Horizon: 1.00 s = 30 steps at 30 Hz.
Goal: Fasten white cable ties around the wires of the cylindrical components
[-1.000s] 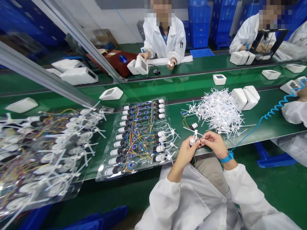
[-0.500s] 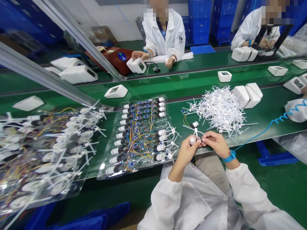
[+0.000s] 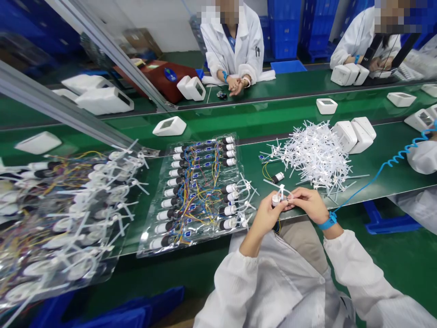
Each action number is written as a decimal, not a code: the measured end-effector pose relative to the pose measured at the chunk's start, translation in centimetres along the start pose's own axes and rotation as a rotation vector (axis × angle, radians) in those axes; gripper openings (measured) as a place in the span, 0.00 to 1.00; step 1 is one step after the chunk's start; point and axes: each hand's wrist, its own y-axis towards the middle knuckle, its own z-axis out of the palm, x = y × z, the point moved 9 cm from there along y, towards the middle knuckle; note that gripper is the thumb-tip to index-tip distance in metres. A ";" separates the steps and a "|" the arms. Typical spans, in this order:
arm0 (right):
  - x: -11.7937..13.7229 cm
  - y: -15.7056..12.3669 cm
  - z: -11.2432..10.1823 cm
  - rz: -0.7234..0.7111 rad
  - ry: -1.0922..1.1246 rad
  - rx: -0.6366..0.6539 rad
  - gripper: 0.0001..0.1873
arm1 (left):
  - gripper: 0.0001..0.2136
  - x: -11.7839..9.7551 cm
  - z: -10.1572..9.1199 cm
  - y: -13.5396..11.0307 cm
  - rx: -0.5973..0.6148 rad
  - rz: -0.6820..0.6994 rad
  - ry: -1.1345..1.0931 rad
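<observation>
Hands working together at the bench edge; taking the held piece as clock centre, left hand (image 3: 268, 214) is holding a small white-capped part (image 3: 276, 199) between thumb and fingers, round white end showing. Right hand (image 3: 309, 205) is meeting it from 3 o'clock, fingertips bunched close against the left's; whether they are pinching tie, wire or the part itself, cannot tell. White tie (image 3: 282, 187) is standing over the cap, one arm reaching toward 10, the other curving toward 4. Thin wires (image 3: 279, 225) are hanging at 6. Loose wired piece (image 3: 278, 177) is lying on the green bench (image 3: 385, 141) at 12; heap of white ties (image 3: 319, 152) is spreading at 2; clear tray (image 3: 146, 238) of wired parts is lying at 9. Handling, by judgement: part is looking light, hard-shelled, perhaps smooth enough to be rolling in the fingers; tie is seeming springy; wires are probably being the fragile bit, disliking any tug. Best hold is seeming the rigid barrel, thumb opposing fingers, tie being steered near its head.
</observation>
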 end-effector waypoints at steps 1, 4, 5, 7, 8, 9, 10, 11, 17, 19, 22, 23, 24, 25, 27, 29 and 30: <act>-0.1 0.0 0.0 0.012 0.015 0.000 0.13 | 0.13 0.0 0.0 0.0 0.000 -0.002 0.000; -0.5 0.0 0.1 0.038 0.065 0.015 0.15 | 0.14 0.1 0.1 -0.1 0.004 -0.015 -0.014; -0.5 -0.1 0.1 0.041 0.074 0.021 0.16 | 0.15 0.1 0.2 -0.2 0.008 -0.022 -0.026; -0.6 -0.3 0.0 0.044 0.077 0.019 0.17 | 0.16 0.3 0.3 -0.3 0.012 -0.034 -0.050; -0.7 -0.4 0.0 0.044 0.073 0.013 0.18 | 0.16 0.4 0.4 -0.3 0.009 -0.036 -0.058; -0.7 -0.5 -0.1 0.043 0.066 0.008 0.18 | 0.17 0.5 0.4 -0.4 0.006 -0.035 -0.064; -0.8 -0.5 -0.1 0.043 0.060 0.006 0.17 | 0.17 0.6 0.4 -0.5 0.000 -0.031 -0.068; -0.8 -0.6 -0.1 0.044 0.056 0.009 0.17 | 0.16 0.6 0.4 -0.5 -0.005 -0.025 -0.069; -0.6 -0.6 0.4 0.013 0.056 0.070 0.18 | 0.13 0.5 0.2 -0.8 -0.014 0.012 -0.008; -0.2 -0.6 0.7 -0.016 0.047 0.092 0.18 | 0.13 0.5 0.2 -0.8 0.000 0.018 0.013; 0.4 -0.7 0.9 -0.063 0.024 0.102 0.16 | 0.14 0.7 0.1 -0.8 0.023 0.017 0.027; 0.7 -0.8 0.9 -0.083 0.014 0.101 0.15 | 0.14 0.7 0.1 -0.8 0.029 0.013 0.027; 0.9 -0.9 0.8 -0.103 0.002 0.102 0.14 | 0.15 0.7 0.1 -0.9 0.037 0.006 0.025; 1.1 -0.9 0.8 -0.121 -0.012 0.106 0.14 | 0.15 0.7 0.1 -0.9 0.048 -0.003 0.022; 1.4 -1.0 0.8 -0.140 -0.048 0.121 0.13 | 0.14 0.6 0.3 -1.0 0.081 -0.023 0.014; 1.5 -1.0 0.8 -0.141 -0.078 0.131 0.13 | 0.14 0.3 0.5 -1.0 0.098 -0.026 0.012; 1.5 -0.9 0.8 -0.139 -0.082 0.132 0.13 | 0.14 0.1 0.4 -1.0 0.090 -0.019 0.017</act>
